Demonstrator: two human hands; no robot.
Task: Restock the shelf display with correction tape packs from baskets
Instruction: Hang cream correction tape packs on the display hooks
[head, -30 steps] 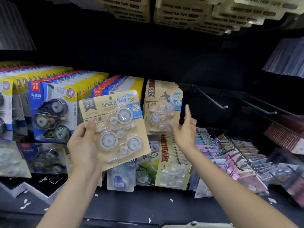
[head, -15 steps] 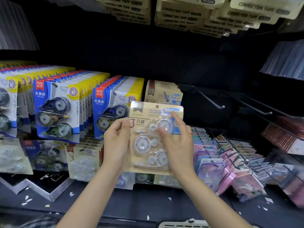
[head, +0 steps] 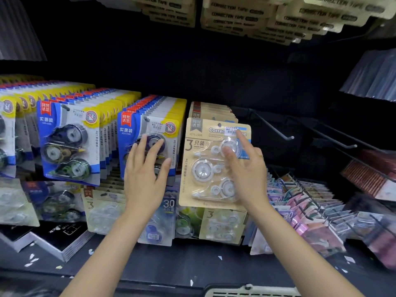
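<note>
One kraft-card correction tape pack [head: 214,163] hangs at the front of its peg row, between the blue-and-yellow packs [head: 147,133] and an empty hook [head: 272,127]. Right hand [head: 246,168] rests on its blister with straight fingers [head: 240,138], gripping nothing. Left hand [head: 145,174] spread open before the blue pack. Judged light, card stiff but bendable, blister slick and crushable; best pinched at the card edges, near the hang hole.

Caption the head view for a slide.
Right hand presses a tan three-piece correction tape pack onto its peg row; left hand open.
</note>
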